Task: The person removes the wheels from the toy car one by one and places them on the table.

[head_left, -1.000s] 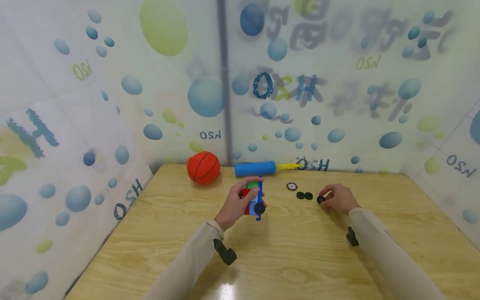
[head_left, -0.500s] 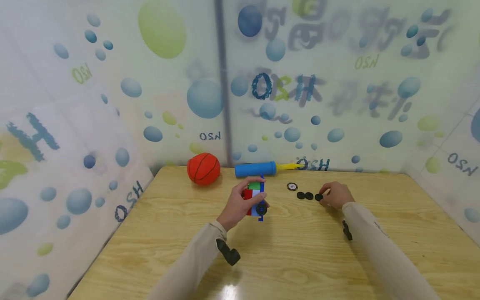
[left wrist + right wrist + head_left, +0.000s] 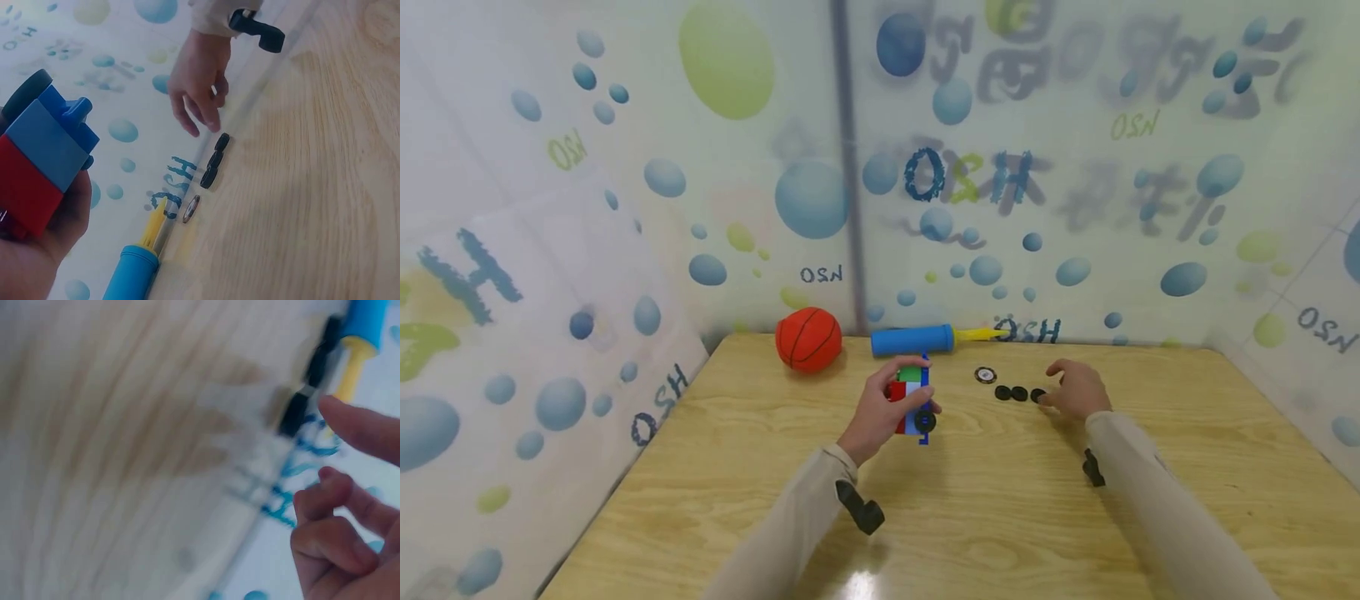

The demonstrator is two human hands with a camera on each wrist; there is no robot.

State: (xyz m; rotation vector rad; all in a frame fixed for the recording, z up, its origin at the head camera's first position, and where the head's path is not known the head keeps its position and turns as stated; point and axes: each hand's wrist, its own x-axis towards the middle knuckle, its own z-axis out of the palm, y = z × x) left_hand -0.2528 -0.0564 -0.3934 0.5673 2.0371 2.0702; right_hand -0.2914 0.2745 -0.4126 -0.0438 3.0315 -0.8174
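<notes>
My left hand (image 3: 878, 414) grips a toy car of building blocks, with red, light blue and green blocks (image 3: 50, 149) on a blue base. One black wheel (image 3: 926, 422) shows on its near side; fingers cover part of the rest. My right hand (image 3: 1078, 392) is just right of a loose black wheel (image 3: 1037, 396) lying on the table. Thumb and forefinger stand apart with nothing between them, and the right wrist view shows a gap to the nearest wheel (image 3: 294, 414). Two more black wheels (image 3: 1011, 393) lie side by side to the left of it.
A round chip (image 3: 986, 375) with a dark rim and white centre lies behind the wheels. At the back of the wooden table (image 3: 970, 517) are a red basketball (image 3: 808, 340) and a blue pump (image 3: 912, 340) with a yellow tip. Patterned walls rise behind and beside the table.
My right hand has set the black wheel down beside the other two and its fingers have let go. The left hand keeps its grip on the toy car, shifted very slightly right.
</notes>
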